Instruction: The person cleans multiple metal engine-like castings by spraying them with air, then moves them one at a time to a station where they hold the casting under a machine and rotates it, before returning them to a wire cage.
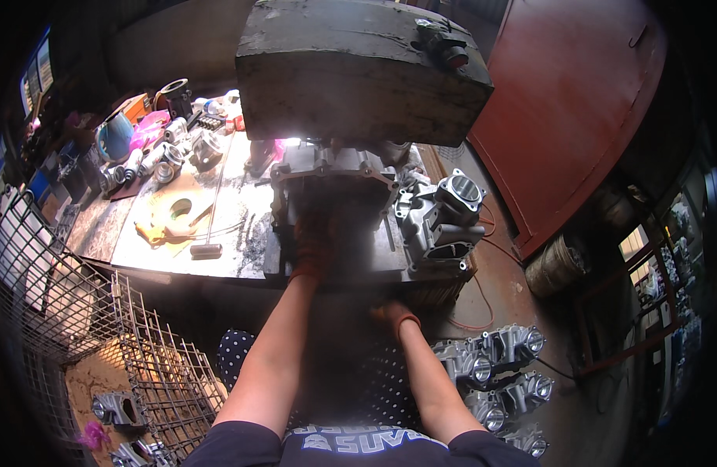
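Note:
My left hand [316, 245], in an orange-brown glove, reaches into the dark hollow of a large grey metal housing [343, 165] on the workbench. Its fingers are lost in shadow and a dark smudge over the middle of the picture, so a grip cannot be made out. Lower and to the right, my right hand [393, 313], gloved alike, hangs by the bench's front edge. Its fingers are too dim to read. Just right of the housing stands a second silver casting [440, 218] with a round flanged opening on top.
A big dark metal box [358, 86] overhangs the bench. Tools and parts crowd its left side, near a yellow ring-shaped piece [175, 214] and a hammer head [206, 251]. A wire cage [164, 350] stands lower left. Several castings [499, 350] lie on the floor at right.

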{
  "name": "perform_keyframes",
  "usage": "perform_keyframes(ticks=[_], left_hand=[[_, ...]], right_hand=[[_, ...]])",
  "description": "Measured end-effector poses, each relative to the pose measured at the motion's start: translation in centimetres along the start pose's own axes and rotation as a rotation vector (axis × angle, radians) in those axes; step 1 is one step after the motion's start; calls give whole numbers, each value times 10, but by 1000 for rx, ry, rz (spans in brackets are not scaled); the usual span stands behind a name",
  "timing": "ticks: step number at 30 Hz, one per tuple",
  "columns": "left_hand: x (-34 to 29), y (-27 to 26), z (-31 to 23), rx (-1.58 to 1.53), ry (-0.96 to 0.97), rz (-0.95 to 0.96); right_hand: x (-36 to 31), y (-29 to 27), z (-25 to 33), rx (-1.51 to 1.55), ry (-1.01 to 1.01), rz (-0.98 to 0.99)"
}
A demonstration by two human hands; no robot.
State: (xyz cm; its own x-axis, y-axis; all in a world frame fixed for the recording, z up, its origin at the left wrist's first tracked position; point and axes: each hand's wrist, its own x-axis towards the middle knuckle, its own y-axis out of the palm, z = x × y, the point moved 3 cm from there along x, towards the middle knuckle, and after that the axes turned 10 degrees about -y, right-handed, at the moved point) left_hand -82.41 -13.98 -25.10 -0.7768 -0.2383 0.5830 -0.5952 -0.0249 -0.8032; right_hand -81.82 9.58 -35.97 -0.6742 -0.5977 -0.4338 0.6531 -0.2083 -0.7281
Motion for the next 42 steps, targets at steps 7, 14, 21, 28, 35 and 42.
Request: perform_keyframes(ticks=[7,14,21,28,35,42], left_hand=[[-2,-2,-1,72,12,-81],[-2,-1,1,73,13,-88],[0,8,4,-30,-15,-83],[0,10,3,-26,-16,-88],[-1,9,7,16,12,-75],[0,0,2,-10,2,-60]], right_hand=[[5,4,-3,-48,-9,5],[14,12,-18,32,-25,-18],[16,12,-20,-3,-13,-14],[19,15,-25,-14,-78,-103],[11,10,-11,-35,-70,-111],[10,8,-10,-24,-57,-76]])
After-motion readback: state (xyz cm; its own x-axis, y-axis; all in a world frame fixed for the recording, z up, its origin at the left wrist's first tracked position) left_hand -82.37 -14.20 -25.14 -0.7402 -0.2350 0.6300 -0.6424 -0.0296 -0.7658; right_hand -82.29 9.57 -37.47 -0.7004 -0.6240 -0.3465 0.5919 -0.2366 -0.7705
